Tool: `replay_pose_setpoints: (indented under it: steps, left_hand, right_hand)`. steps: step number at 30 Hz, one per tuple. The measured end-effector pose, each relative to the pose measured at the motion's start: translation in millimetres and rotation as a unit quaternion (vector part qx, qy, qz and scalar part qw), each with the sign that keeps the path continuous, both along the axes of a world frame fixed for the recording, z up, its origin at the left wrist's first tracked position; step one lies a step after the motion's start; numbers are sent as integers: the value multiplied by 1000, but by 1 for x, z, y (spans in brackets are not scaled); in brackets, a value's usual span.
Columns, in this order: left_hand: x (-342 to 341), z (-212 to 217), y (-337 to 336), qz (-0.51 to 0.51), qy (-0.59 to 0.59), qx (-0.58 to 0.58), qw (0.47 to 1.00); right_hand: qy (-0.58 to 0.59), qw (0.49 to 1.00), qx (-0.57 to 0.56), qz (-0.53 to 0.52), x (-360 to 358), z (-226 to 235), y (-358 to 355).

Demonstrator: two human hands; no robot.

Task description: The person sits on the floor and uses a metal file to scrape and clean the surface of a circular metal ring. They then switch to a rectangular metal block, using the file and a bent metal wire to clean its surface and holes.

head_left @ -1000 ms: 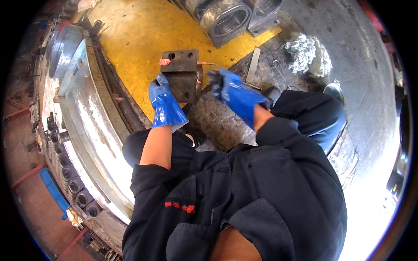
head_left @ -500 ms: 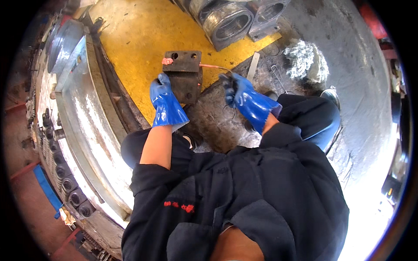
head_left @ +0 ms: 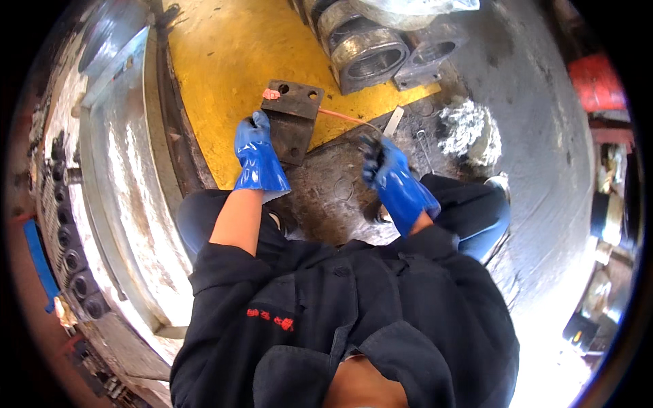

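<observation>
A dark rusty steel plate with several round holes lies on the yellow floor patch. My left hand, in a blue glove, rests against the plate's left edge with its fingers curled on it. My right hand, also in a blue glove, is closed around a dark tool handle to the right of the plate. A thin orange rod runs from that handle across to the plate's upper left corner, where a pink mark shows. My knees are bent beneath both hands.
Heavy steel rings and a flanged part stand just beyond the plate. A flat metal strip and a pale rag heap lie to the right on grey concrete. A large curved steel rim runs along the left.
My right hand has drawn away from the plate's right edge, toward the right and nearer to me. My left hand has stayed at the plate's left edge.
</observation>
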State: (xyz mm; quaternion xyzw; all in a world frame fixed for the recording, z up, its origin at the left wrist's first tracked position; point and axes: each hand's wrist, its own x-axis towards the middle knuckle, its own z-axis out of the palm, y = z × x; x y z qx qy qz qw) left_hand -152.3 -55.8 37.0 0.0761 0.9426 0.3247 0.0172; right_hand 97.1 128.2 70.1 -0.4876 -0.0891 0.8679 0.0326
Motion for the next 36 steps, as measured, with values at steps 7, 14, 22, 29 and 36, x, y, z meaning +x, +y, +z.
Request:
replay_pose_setpoints:
  steps: [7, 14, 22, 29, 36]
  left_hand:
    - [7, 3, 8, 20, -3, -27, 999]
    - [6, -4, 4, 21, -14, -15, 1000]
    - [13, 3, 5, 54, -11, -8, 998]
    - [8, 0, -8, 71, 3, -2, 997]
    - [10, -8, -3, 58, 29, 34, 997]
  right_hand:
    - [23, 919, 388, 71, -3, 68, 1]
    - [38, 822, 528, 213, -64, 81, -23]
    - [4, 712, 623, 325, -99, 98, -19]
    - [-127, 374, 772, 498, -182, 127, -50]
    - [-69, 394, 741, 539, -194, 105, -42]
